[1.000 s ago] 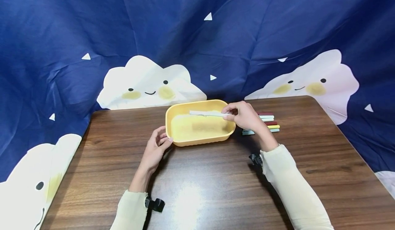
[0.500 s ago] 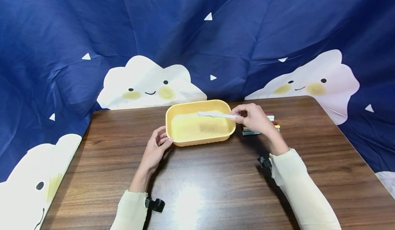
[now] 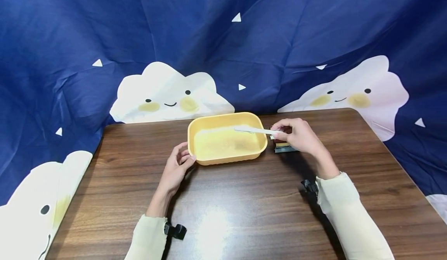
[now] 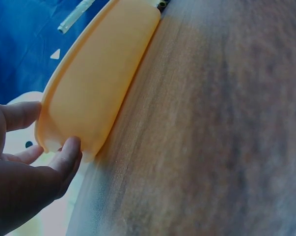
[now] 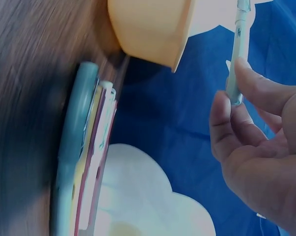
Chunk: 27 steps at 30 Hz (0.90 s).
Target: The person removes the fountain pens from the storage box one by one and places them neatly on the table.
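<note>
A yellow plastic bin (image 3: pixel 227 162) sits on the table. My left hand (image 3: pixel 176 167) holds its near left corner, thumb on the front wall and fingers along the end; the left wrist view shows the fingertips on the bin (image 4: pixel 94 73). My right hand (image 3: pixel 297 136) pinches a slim white pen (image 3: pixel 251 130) by one end. The pen points left, over the bin's right part. In the right wrist view the pen (image 5: pixel 239 44) shows a pale green tint, between thumb and fingertips. Beneath the right hand lie several pens (image 3: pixel 284 149), partly hidden in the head view.
In the right wrist view, the row of pens (image 5: pixel 74 132) shows teal, yellow, dark red and white ones side by side. A brown wooden table (image 3: pixel 237 205) carries everything. Behind its far edge hangs a blue curtain (image 3: pixel 262 50) with cloud faces.
My right hand has moved right with the white pen, from over the bin towards the pens, covering more of them. The left hand and the bin have stayed put.
</note>
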Each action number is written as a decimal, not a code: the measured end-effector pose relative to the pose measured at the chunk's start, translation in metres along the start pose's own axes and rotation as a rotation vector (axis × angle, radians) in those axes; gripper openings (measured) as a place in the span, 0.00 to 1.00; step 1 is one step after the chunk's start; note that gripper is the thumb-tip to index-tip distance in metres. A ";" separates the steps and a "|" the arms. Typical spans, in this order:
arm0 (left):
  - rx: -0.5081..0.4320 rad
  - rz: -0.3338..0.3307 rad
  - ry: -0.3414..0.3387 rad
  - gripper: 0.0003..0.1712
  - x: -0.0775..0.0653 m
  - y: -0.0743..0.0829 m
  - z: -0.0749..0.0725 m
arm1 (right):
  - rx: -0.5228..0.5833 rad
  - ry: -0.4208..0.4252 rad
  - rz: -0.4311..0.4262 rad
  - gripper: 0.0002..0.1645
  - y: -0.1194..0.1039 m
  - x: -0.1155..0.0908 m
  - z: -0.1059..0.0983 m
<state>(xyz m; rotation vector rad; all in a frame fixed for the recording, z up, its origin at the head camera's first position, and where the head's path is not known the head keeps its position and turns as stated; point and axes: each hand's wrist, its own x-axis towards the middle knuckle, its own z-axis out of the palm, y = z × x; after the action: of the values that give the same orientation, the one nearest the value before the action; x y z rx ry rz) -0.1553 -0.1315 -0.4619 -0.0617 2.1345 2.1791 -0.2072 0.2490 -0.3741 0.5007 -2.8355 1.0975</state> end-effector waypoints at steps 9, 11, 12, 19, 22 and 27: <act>0.002 -0.012 -0.004 0.34 -0.001 0.002 0.000 | -0.034 0.027 -0.013 0.04 0.015 -0.009 -0.011; 0.003 -0.010 -0.006 0.34 -0.001 0.001 -0.001 | -0.040 0.033 -0.005 0.04 0.018 -0.012 -0.012; 0.003 -0.009 -0.007 0.34 -0.001 0.001 -0.001 | -0.040 0.034 0.000 0.04 0.020 -0.013 -0.013; 0.004 -0.014 -0.005 0.33 -0.001 0.001 0.000 | -0.022 0.033 -0.004 0.06 0.033 -0.024 -0.019; 0.000 -0.017 -0.005 0.33 -0.001 0.002 0.000 | -0.021 0.037 -0.011 0.06 0.039 -0.027 -0.020; -0.008 -0.017 -0.010 0.34 -0.001 0.002 0.000 | -0.004 0.020 -0.011 0.05 0.047 -0.032 -0.023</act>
<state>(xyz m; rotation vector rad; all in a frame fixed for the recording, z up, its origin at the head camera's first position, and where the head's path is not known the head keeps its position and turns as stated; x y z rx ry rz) -0.1548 -0.1320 -0.4598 -0.0685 2.1122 2.1742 -0.1934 0.3058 -0.3935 0.5013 -2.8138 1.0878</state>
